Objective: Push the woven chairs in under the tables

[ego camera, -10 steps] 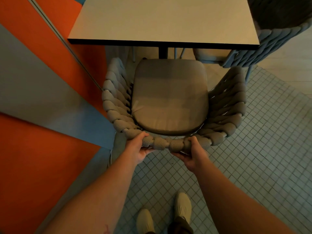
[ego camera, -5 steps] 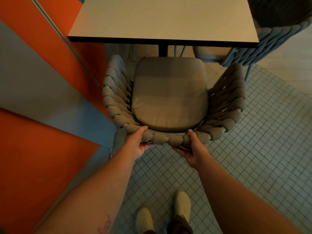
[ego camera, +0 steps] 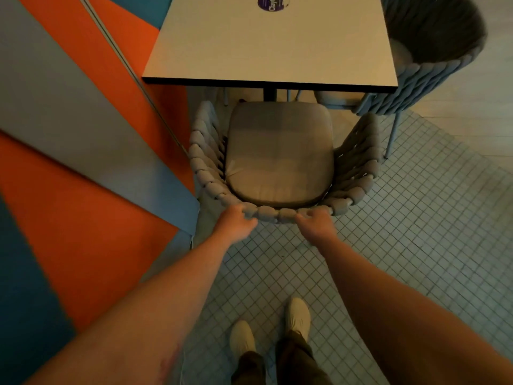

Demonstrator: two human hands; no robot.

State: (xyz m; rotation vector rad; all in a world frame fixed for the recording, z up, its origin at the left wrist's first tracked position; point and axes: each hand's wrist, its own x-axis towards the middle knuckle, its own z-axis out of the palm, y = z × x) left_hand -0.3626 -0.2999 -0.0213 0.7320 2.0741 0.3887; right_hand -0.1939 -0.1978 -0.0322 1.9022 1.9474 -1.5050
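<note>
Both sets of fingers (ego camera: 244,212) are curling over the top rim of the backrest (ego camera: 273,213) and gripping it from behind. Left hand (ego camera: 236,224) and right hand (ego camera: 315,225) are sitting close together near the middle of the curve, each holding nothing else. Bare forearms are reaching forward and down.

Woven chair (ego camera: 358,162) is standing square to the surface (ego camera: 272,43) and facing it. Front of the seat cushion (ego camera: 279,154) is appearing just clear of the near edge of the surface, by the dark pedestal (ego camera: 269,93). Nearly the whole seat is showing in the open. Judgement: lined up but not yet tucked, with most of the push remaining. Second woven chair (ego camera: 433,51), at the right corner, is sitting angled with its seat partly under. Hard to say whether that one is counting as done.

Materials:
- Chair shell is wrapping round in thick, padded, rope-like grey bands, forming a tub with arms rising on each side.
- Cushion is looking smooth, taupe, round-cornered and slightly creased.
- Surface is reading pale, flat and dark-edged, and is carrying a round purple sticker (ego camera: 270,1) at the far side.
- Floor (ego camera: 416,218) is showing small square tiles with grout lines, likely giving some chatter to sliding legs.
- Orange, grey and blue panels (ego camera: 83,218) are running off to the left. Wall or floor, cannot tell.
- Pale shoes (ego camera: 298,315) are standing behind the chair.
</note>
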